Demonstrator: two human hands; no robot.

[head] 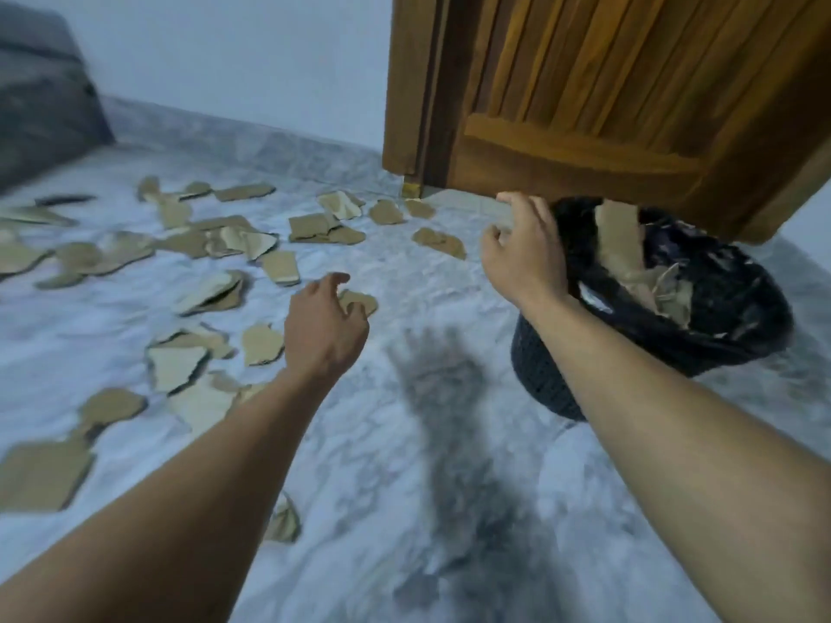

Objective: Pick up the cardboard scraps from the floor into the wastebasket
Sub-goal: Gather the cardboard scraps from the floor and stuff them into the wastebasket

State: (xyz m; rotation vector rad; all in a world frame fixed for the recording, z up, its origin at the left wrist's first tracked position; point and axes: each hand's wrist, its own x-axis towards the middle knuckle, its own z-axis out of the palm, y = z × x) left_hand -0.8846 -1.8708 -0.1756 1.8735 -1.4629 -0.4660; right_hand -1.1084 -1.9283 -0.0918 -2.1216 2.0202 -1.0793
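Fingers (341,281) of the left hand (326,328) spread, empty, over a scrap (359,300) left of the wastebasket (553,379); right hand (524,254) looks open, blurred.

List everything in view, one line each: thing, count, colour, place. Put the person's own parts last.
scraps: many, brown and pale, strewn over the floor at left and centre
bin scraps: several, brown, inside the wastebasket
wastebasket: one, dark with black liner, right, by the door
door: one, brown wood, top right
floor: one, white-grey marble
wall: one, pale, far side
furniture: one, grey, top left, blurred
left hand: one, open, over a scrap at centre
right hand: one, open, at the wastebasket's rim
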